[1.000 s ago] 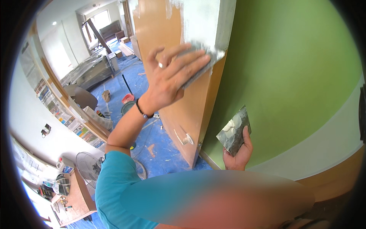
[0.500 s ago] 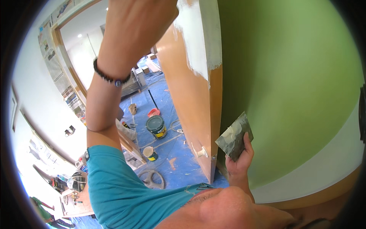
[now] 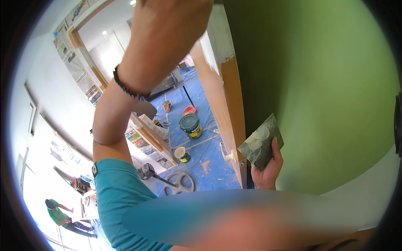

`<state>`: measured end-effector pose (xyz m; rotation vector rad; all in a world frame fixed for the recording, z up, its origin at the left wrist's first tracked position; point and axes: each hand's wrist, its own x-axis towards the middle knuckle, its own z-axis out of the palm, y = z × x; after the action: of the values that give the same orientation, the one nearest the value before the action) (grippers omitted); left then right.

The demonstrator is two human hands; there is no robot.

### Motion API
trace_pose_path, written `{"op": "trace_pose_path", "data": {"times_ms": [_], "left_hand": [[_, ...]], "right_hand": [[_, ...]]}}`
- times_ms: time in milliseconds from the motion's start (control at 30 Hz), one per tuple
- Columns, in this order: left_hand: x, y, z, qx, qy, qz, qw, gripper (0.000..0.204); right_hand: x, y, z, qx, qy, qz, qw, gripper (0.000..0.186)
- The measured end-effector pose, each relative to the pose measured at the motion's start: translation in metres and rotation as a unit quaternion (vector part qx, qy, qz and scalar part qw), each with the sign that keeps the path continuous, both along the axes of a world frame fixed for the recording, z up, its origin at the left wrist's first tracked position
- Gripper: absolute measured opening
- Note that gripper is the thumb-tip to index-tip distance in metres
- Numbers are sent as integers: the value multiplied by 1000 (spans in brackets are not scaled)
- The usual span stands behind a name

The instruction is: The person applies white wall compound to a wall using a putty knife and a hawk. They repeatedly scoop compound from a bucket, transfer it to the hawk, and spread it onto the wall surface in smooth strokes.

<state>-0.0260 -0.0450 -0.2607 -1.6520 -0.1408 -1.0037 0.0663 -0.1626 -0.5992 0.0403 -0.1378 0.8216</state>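
My left hand (image 3: 176, 23) is raised at the top of the view beside a wooden door edge (image 3: 233, 96), wearing a dark beaded bracelet. Its fingers lie beyond the frame, so whatever they hold is hidden. Pale filler (image 3: 219, 42) coats the upper part of the door edge. Lower down and to the right, my right hand (image 3: 267, 175) grips a flat square plate (image 3: 264, 148), thumb on top. A smear of cream filler (image 3: 256, 141) sits on the plate, which is tilted and apart from the door.
A green wall (image 3: 331, 92) rises on the right. Blue sheeting (image 3: 217, 178) covers the floor, carrying a large lidded bucket (image 3: 190, 126), a smaller tub (image 3: 182, 154) and a mixer-like tool with a ring base (image 3: 180, 184). A person in green (image 3: 60, 215) stands far left.
My left hand has shifted right along the top of the view, nearer the door edge. The plate in my right hand has barely moved. The view has turned, showing more of the left side.
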Motion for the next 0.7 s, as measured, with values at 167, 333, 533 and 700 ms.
{"op": "trace_pose_path", "data": {"times_ms": [167,333,533,700], "left_hand": [[-2,3,-64,-4,5,92,996,48],[-25,-8,-126,-78,60,88,991,50],[-69,-20,-156,-222,111,-91,964,46],[-82,-19,-211,-589,-52,-362,721,38]], "right_hand": [[4,-2,3,-32,8,8,999,30],[2,-6,9,-36,3,1,999,30],[1,-4,4,-82,-36,-81,993,41],[5,-1,-8,-85,-60,-106,989,41]]}}
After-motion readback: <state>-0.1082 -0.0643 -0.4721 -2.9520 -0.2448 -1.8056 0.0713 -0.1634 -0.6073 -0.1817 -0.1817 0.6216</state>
